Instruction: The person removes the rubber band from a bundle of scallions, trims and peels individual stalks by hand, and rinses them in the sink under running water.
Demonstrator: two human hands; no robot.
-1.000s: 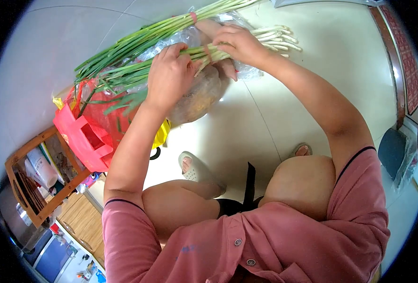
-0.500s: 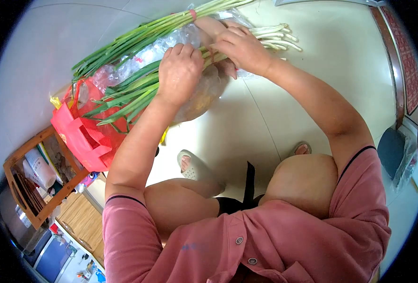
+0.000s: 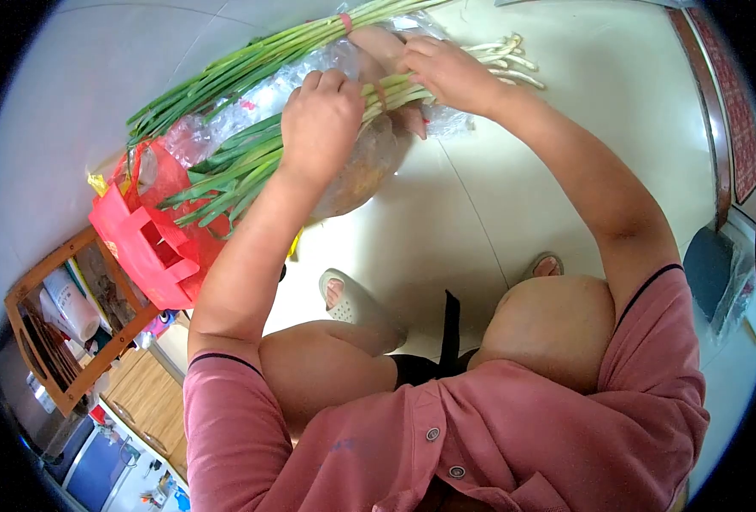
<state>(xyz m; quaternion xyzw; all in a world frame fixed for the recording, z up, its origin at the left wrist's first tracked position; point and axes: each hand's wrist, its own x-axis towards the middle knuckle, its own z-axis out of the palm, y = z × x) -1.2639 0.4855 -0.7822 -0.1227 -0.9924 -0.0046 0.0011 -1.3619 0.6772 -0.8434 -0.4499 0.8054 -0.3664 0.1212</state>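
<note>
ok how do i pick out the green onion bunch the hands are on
On the pale tiled floor, find the red bag at left. The bunch of green onions slants up and right from there, below another bunch in the picture. Only this one has the left hand and right hand on it.

Scallions (image 3: 250, 162): green, grading through yellow-green to white
Binding band (image 3: 381, 96): reddish pink
Shopping bag (image 3: 132, 243): bright red
Shirt (image 3: 361, 444): dusty pink, navy-lined sleeves
Slipper (image 3: 357, 303): pale grey-green, dotted perforations
Floor tiles (image 3: 420, 230): cream, thin dark joints
</note>
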